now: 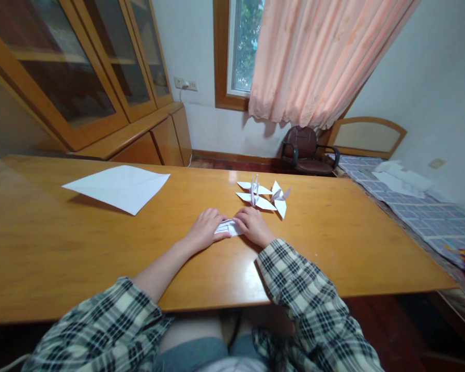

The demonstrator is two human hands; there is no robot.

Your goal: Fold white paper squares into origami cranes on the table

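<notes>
Head view: folded paper [229, 228] is pinched by the left hand [204, 230] and right hand's [254, 226] fingers; cranes [264, 204] are set toward the table's [344, 243] far edge.

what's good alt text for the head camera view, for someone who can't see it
A person's left hand and right hand hold a small folded white paper on a wooden table. White paper cranes sit just beyond the right hand; a larger white sheet lies to the left. Behind are a glass-fronted cabinet and pink curtain.
</notes>
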